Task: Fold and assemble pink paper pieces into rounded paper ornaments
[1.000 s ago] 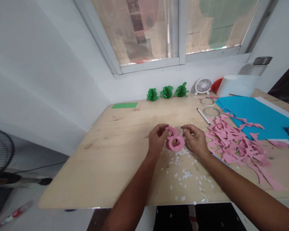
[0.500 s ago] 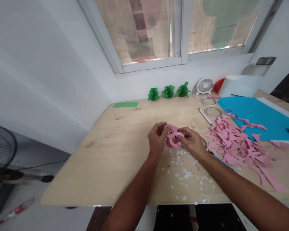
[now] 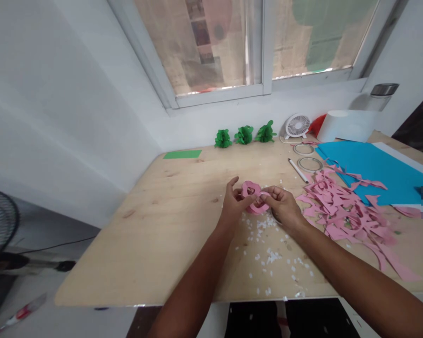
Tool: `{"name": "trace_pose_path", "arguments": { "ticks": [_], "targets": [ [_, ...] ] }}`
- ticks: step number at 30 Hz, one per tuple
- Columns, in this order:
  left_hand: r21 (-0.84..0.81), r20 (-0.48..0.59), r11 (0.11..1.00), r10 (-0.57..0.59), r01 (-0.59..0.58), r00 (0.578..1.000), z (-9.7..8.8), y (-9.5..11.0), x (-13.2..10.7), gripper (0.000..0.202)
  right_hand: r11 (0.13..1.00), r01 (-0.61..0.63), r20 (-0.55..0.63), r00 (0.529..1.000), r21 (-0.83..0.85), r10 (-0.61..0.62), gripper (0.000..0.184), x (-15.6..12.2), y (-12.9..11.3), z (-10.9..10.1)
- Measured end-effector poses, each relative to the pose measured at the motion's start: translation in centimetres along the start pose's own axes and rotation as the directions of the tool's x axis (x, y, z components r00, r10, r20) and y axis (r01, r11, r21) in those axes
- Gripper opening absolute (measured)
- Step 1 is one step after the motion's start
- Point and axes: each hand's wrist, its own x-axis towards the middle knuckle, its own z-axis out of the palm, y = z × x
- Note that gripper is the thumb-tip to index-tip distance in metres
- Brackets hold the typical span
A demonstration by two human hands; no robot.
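Both hands meet over the middle of the wooden table (image 3: 169, 225) around a pink paper cut-out (image 3: 253, 195) made of looped, ring-like shapes. My left hand (image 3: 234, 203) pinches its left side with thumb and fingers, the forefinger stretched upward. My right hand (image 3: 284, 204) is curled on its right side, fingertips gripping the lower loop. Small white paper bits (image 3: 271, 256) are scattered on the table just in front of the hands.
A heap of pink paper offcuts (image 3: 345, 213) lies to the right on blue sheets (image 3: 373, 169). Two tape rings (image 3: 309, 163), a white pen (image 3: 298, 170), a small white fan (image 3: 297, 126), three green paper balls (image 3: 244, 134) and a green card (image 3: 182, 154) sit farther back.
The hands have turned the pink cut-out and folded its loops closer together; my left forefinger has lifted off it. The view shifted slightly.
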Motion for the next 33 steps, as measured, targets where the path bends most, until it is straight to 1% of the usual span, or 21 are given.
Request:
{"name": "trace_pose_path", "arguments": {
  "ticks": [2, 4, 9, 12, 14, 18, 21, 23, 26, 28, 30, 33],
  "targets": [
    [-0.001, -0.053, 1.000, 0.002, -0.002, 0.999, -0.1, -0.1, 0.1, 0.089, 1.000, -0.004, -0.001, 1.000, 0.003, 0.004, 0.016, 0.0, 0.1, 0.0],
    [0.003, -0.076, 1.000, -0.003, 0.003, 0.997, 0.0, -0.4, 0.1, 0.092, 1.000, -0.016, -0.017, 1.000, 0.014, 0.016, 0.016, -0.1, 0.1, 0.0],
    [0.016, -0.042, 0.998, -0.057, 0.057, 0.998, 0.3, -1.1, -0.1, 0.093, 0.997, -0.026, -0.076, 0.997, 0.074, 0.032, 0.019, 0.0, 0.3, -0.1],
    [-0.090, 0.006, 0.992, -0.087, 0.087, 0.996, 0.6, -1.1, -0.3, 0.091, 0.995, -0.041, -0.076, 0.996, 0.093, 0.049, 0.020, -0.1, 0.1, 0.1],
    [-0.150, 0.015, 0.984, -0.098, 0.099, 0.995, 0.7, -1.0, -0.5, 0.088, 0.994, -0.047, -0.061, 0.997, 0.100, 0.053, 0.020, -0.2, -0.1, 0.3],
    [-0.159, 0.010, 0.980, -0.119, 0.119, 0.993, 1.1, -0.6, -0.8, 0.080, 0.995, -0.062, -0.062, 0.996, 0.076, 0.067, 0.021, -0.3, -0.2, 0.5],
    [-0.197, -0.014, 0.974, -0.119, 0.114, 0.993, 1.4, -0.5, -1.0, 0.070, 0.998, -0.052, -0.036, 0.998, 0.039, 0.054, 0.020, -0.2, -0.1, 0.4],
    [-0.220, -0.040, 0.971, -0.102, 0.091, 0.994, 1.4, -0.4, -1.1, 0.066, 0.999, -0.037, -0.035, 0.999, -0.018, 0.036, 0.021, -0.2, -0.1, 0.3],
    [-0.225, -0.072, 0.974, -0.052, 0.034, 0.996, 1.4, -0.3, -1.1, 0.065, 0.987, -0.010, -0.080, 0.997, -0.160, -0.003, 0.024, -0.3, -0.1, 0.2],
    [-0.245, -0.083, 0.969, -0.038, 0.017, 0.996, 1.5, -0.2, -1.2, 0.066, 0.974, 0.007, -0.088, 0.996, -0.228, -0.028, 0.024, -0.3, -0.2, 0.1],
    [-0.281, -0.092, 0.959, -0.051, 0.023, 0.994, 1.6, -0.1, -1.2, 0.062, 0.965, 0.022, -0.071, 0.997, -0.262, -0.041, 0.024, -0.4, -0.2, 0.1],
    [-0.302, -0.074, 0.952, -0.077, 0.051, 0.994, 1.7, 0.0, -1.2, 0.052, 0.955, 0.035, -0.055, 0.997, -0.296, -0.053, 0.024, -0.4, 0.0, 0.0]
  ]
}}
